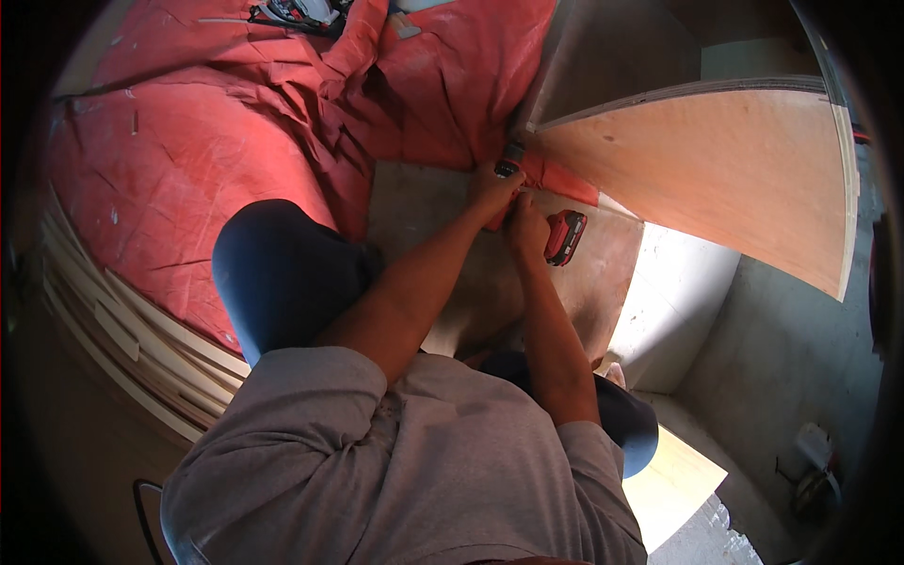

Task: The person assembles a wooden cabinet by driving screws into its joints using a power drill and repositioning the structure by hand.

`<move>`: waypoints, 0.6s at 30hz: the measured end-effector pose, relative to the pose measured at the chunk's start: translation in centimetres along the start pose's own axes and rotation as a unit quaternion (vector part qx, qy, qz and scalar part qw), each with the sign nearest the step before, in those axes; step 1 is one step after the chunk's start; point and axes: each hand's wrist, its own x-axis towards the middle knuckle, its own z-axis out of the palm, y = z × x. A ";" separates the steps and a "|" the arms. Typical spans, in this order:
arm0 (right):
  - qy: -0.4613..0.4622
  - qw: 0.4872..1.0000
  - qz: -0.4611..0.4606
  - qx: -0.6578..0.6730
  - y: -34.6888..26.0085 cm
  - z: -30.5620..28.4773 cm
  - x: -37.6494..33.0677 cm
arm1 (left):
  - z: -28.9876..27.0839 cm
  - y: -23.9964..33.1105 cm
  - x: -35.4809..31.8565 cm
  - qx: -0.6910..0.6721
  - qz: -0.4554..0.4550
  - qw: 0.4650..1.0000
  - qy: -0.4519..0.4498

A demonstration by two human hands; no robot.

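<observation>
A red and black cordless drill (566, 237) is in front of me, its dark chuck pointing away toward the lower corner of an upright plywood panel (697, 174). My left hand (493, 191) is closed around the front of the drill, just behind the chuck. Closer to me, my right hand (527, 228) is closed on the drill's body by the handle, and the battery block sticks out to its right. The fingers hide much of the tool. Whether the drill's tip touches the wood cannot be made out.
A rumpled red tarp (207, 179) spreads over the left and far side. Long thin wood strips (141, 348) lie stacked at left. A brown board (471, 301) lies beneath my arms. Another power tool (299, 13) rests on the tarp. A white tool (815, 452) stands at lower right.
</observation>
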 end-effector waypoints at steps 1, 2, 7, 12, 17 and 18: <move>-0.007 1.000 0.010 -0.003 0.5 0.1 -0.1 | 0.4 0.2 -0.3 0.008 0.006 1.000 0.001; -0.014 1.000 0.014 -0.002 0.4 0.1 -0.1 | 0.3 0.1 -0.2 0.010 0.005 1.000 0.003; -0.003 1.000 -0.005 0.004 -0.9 0.3 0.1 | -0.5 -0.7 0.6 0.040 -0.005 0.999 0.031; 0.012 1.000 -0.011 0.016 0.2 0.7 -0.5 | 0.0 0.0 -0.4 0.052 -0.014 0.998 0.025; 0.027 0.999 -0.013 0.013 0.4 1.3 -1.0 | 0.0 -0.3 -1.1 0.007 -0.002 1.000 0.027; 0.028 0.999 -0.013 0.012 0.5 1.4 -1.1 | 0.0 -0.4 -1.1 0.015 0.005 1.000 0.025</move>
